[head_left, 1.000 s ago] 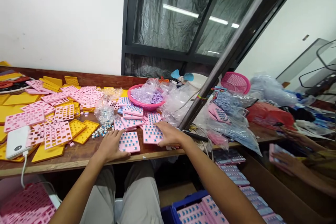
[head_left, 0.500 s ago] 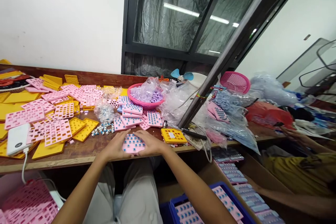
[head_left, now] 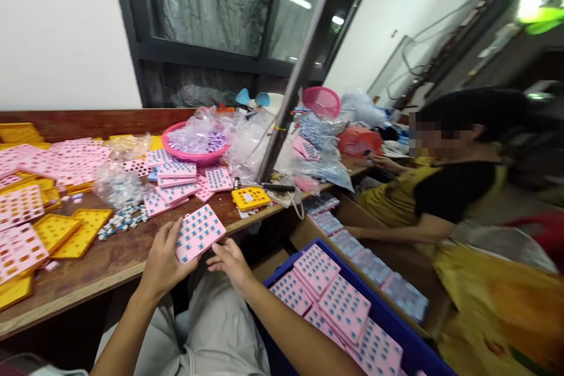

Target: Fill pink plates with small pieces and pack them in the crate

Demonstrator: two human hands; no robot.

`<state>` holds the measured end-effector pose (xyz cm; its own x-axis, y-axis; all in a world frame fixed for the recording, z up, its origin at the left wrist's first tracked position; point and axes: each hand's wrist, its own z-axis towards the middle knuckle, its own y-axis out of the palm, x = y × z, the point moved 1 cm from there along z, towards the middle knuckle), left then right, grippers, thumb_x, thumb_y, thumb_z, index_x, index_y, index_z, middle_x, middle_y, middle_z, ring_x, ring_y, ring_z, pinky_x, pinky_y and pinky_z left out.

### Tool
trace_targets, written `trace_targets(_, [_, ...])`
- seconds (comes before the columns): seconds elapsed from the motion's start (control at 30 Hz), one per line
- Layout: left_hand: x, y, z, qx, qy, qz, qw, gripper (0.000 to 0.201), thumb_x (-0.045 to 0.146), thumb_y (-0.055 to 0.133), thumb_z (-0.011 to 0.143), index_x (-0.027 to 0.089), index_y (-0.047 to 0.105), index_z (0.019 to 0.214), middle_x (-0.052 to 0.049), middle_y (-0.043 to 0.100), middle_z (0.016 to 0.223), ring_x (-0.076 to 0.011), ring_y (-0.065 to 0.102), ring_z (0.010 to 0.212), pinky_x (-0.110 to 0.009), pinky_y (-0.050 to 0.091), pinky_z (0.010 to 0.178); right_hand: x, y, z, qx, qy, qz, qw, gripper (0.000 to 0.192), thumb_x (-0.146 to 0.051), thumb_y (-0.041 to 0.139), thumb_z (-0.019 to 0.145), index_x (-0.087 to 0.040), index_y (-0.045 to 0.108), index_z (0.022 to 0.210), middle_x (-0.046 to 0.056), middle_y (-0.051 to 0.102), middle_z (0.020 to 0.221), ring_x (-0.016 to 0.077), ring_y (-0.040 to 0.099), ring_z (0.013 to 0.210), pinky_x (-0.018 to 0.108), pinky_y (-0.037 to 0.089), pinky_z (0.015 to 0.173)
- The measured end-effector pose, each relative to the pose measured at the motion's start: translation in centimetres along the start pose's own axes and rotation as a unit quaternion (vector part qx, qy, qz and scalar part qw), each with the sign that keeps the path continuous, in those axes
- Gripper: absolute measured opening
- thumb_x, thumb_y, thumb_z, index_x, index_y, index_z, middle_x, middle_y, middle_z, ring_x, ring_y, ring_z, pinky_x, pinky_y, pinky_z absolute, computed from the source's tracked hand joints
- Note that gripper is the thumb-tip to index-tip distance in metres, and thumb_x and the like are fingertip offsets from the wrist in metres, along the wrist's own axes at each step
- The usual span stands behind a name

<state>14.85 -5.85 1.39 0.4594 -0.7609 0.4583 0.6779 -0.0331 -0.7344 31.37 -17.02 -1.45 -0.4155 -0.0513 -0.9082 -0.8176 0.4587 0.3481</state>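
Note:
A pink keyboard plate (head_left: 200, 234) set with rows of blue switches is tilted above my lap, just off the table's front edge. My left hand (head_left: 165, 261) grips it along its left and lower side. Beside its lower right edge is my right hand (head_left: 231, 261), thumb and fingers apart; whether the thumb touches the plate I cannot tell. Similar filled plates (head_left: 176, 179) lie stacked on the table behind. Left of them are loose switches (head_left: 123, 220) and a clear bag of switches (head_left: 118, 185). More filled plates (head_left: 346, 305) lie in a blue crate (head_left: 319, 242) at my right.
Yellow plates (head_left: 86, 232) and bare pink plates (head_left: 79, 161) cover the table's left. A pink basket (head_left: 194, 157) holds purple pieces. A metal post (head_left: 295, 88) rises near a yellow frame (head_left: 250, 198). A co-worker (head_left: 423, 194) sits right, beside a carton (head_left: 374, 235) with packed rows.
The view has swung right, bringing the crate and co-worker further in. The plate has been lifted off the table's edge and tilted. My right hand's hold on it has loosened.

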Motion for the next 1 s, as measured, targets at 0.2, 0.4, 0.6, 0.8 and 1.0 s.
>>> trace_targets(0.2, [5.5, 3.2, -2.7, 0.036, 0.047, -0.034, 0.998, 0.092, 0.046, 0.072, 0.078, 0.018, 0.028, 0.154, -0.02, 0.044, 0.139, -0.038, 0.047, 0.128, -0.055, 0.043, 0.107, -0.3, 0.2, -3.3, 0.075, -0.051, 0.166, 0.982, 0.055, -0.042, 0.082, 0.075, -0.025, 0.056, 0.121, 0.005, 0.072, 0.114, 0.0249, 0.068, 0.101, 0.039, 0.055, 0.086])
trace_targets(0.4, [13.6, 10.7, -6.6, -0.141, 0.063, -0.205, 0.966, 0.102, 0.04, 0.073, 0.074, 0.02, 0.019, 0.158, -0.018, 0.038, 0.149, -0.0361, 0.04, 0.136, -0.052, 0.042, 0.111, -0.4, -11.5, -10.1, 0.235, -0.008, 0.143, 0.961, 0.044, -0.033, 0.081, 0.073, -0.02, 0.064, 0.111, 0.007, 0.076, 0.108, 0.0275, 0.07, 0.102, 0.041, 0.055, 0.09])
trace_targets(0.6, [17.5, 17.8, -8.9, -0.361, 0.076, -0.224, 0.902, 0.101, 0.042, 0.078, 0.067, 0.013, 0.033, 0.152, -0.02, 0.04, 0.151, -0.0366, 0.039, 0.139, -0.048, 0.036, 0.116, 3.2, -20.7, -13.6, 0.339, 0.081, 0.08, 0.934, 0.033, -0.033, 0.074, 0.075, -0.015, 0.068, 0.102, 0.008, 0.077, 0.094, 0.0263, 0.073, 0.092, 0.035, 0.058, 0.081])
trace_targets(0.8, [16.7, 18.7, -9.3, -0.362, 0.11, -0.149, 0.914, 0.092, 0.05, 0.075, 0.071, 0.017, 0.04, 0.149, -0.018, 0.045, 0.15, -0.0378, 0.041, 0.135, -0.052, 0.031, 0.115, 5.9, -20.8, -13.3, 0.322, 0.043, 0.134, 0.936, 0.038, -0.036, 0.078, 0.074, -0.014, 0.068, 0.103, 0.01, 0.078, 0.099, 0.0287, 0.073, 0.1, 0.039, 0.058, 0.088])
trace_targets(1.0, [15.9, 18.3, -9.0, -0.355, 0.129, -0.134, 0.916, 0.109, 0.065, 0.076, 0.063, 0.017, 0.036, 0.152, -0.018, 0.04, 0.154, -0.0399, 0.036, 0.138, -0.054, 0.026, 0.116, 8.1, -19.9, -12.8, 0.415, -0.056, 0.129, 0.899, 0.039, -0.038, 0.083, 0.069, -0.017, 0.068, 0.098, 0.008, 0.078, 0.1, 0.0259, 0.073, 0.096, 0.037, 0.059, 0.09])
